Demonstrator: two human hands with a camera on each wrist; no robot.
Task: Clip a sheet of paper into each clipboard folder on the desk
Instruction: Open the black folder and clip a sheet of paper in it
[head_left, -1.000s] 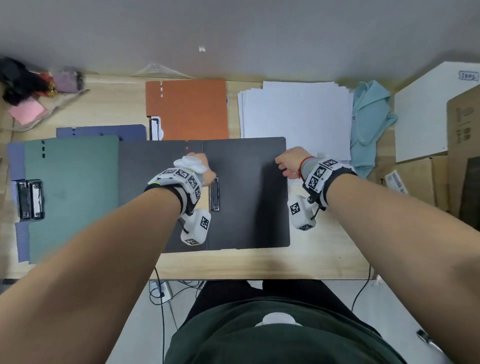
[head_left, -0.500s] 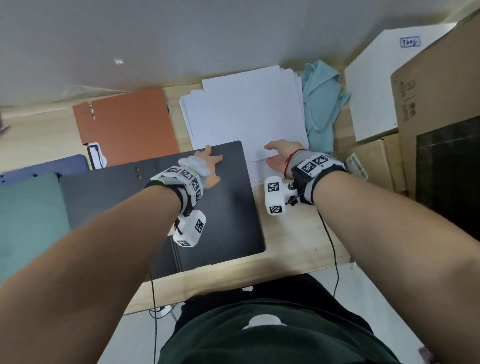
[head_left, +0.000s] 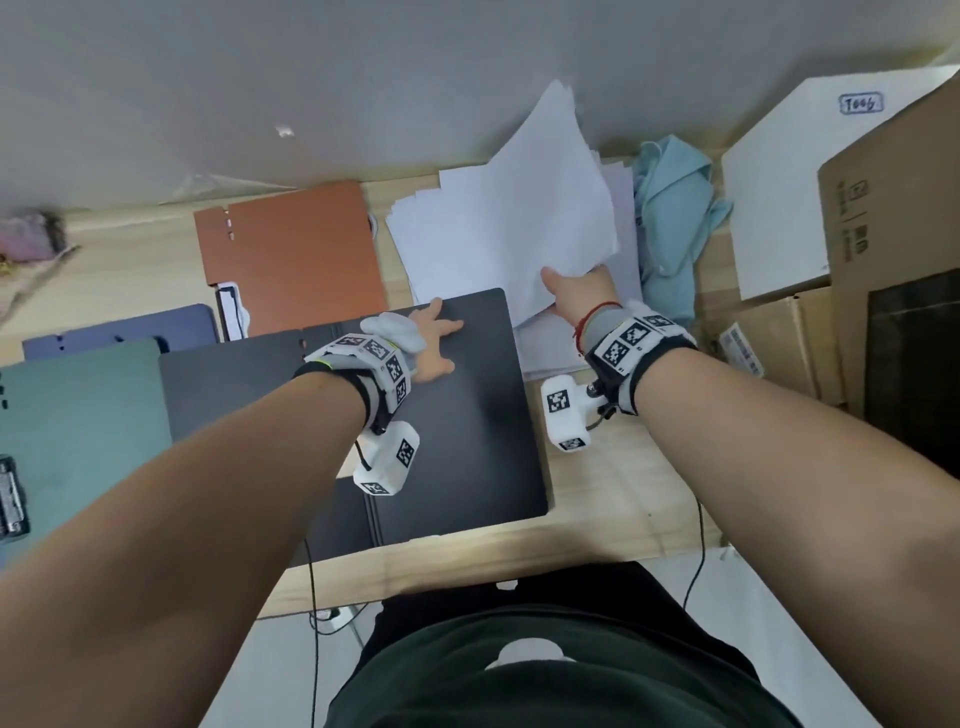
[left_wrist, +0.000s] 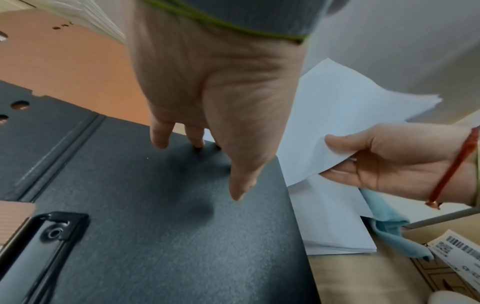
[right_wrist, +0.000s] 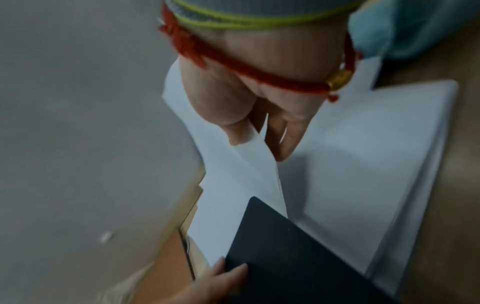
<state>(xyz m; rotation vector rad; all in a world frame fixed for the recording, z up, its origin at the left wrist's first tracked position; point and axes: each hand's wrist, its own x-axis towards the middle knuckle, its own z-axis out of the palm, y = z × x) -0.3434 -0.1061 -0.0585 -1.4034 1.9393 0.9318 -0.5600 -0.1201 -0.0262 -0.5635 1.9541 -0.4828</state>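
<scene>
Thumb and fingers of right hand (head_left: 576, 296) pinch paper sheet (head_left: 540, 218); left hand (head_left: 434, 343) presses flat, fingers spread, on black folder (head_left: 467, 441)

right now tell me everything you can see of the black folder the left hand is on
The black folder is a matt, finely grained clipboard folder lying open and flat on the wooden desk, spine creases running down its middle. Small punched holes sit near its far edge, left of the spine. A black metal clip sits at the inner edge of the right panel. The left hand rests on that panel with fingers spread. Its far right corner overlaps the paper stack; its left panel lies beside the green folder. No sheet is in it.
</scene>
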